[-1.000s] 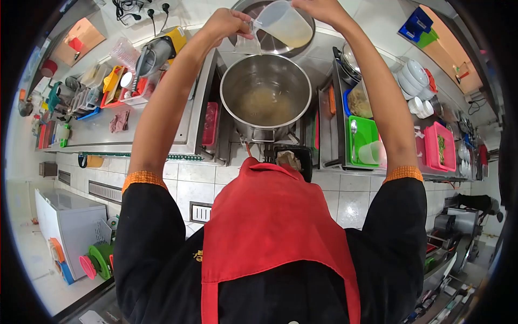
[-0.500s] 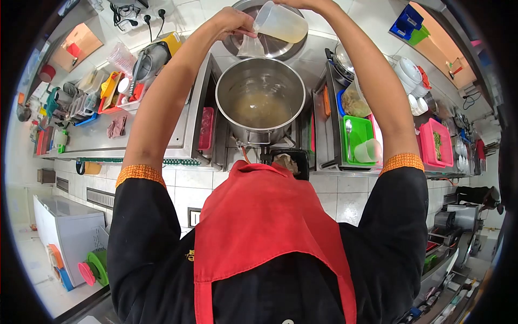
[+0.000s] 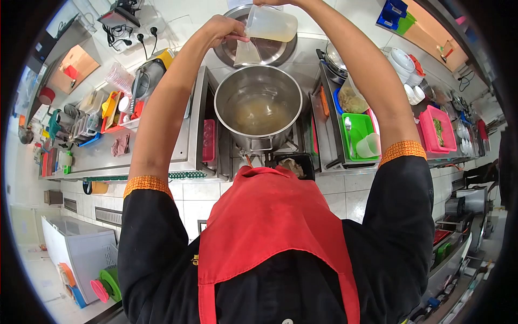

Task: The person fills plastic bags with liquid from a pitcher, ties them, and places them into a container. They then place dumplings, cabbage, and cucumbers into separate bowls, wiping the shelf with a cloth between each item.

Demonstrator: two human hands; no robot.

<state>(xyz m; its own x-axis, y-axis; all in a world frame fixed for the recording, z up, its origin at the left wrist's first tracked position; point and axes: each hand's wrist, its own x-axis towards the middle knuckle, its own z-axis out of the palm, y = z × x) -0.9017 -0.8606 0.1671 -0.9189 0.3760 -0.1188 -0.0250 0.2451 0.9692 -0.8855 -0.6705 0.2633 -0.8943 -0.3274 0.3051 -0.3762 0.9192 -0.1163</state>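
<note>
Left hand (image 3: 225,30) pinches a clear bag (image 3: 247,55), right hand (image 3: 274,2) grips the tipped jug (image 3: 274,24) between them; likely pouring, next needing steady aim

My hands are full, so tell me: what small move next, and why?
Perhaps tip the jug slightly further: some liquid lies along its lower side, and its mouth is near the left hand, with the bag hanging below.

Bears the pot (image 3: 243,139) on the stove (image 3: 291,144), 1 pink cloth (image 3: 120,146) on the left bench (image 3: 100,161), 1 green tray (image 3: 360,125) on the right bench (image 3: 333,139).
</note>
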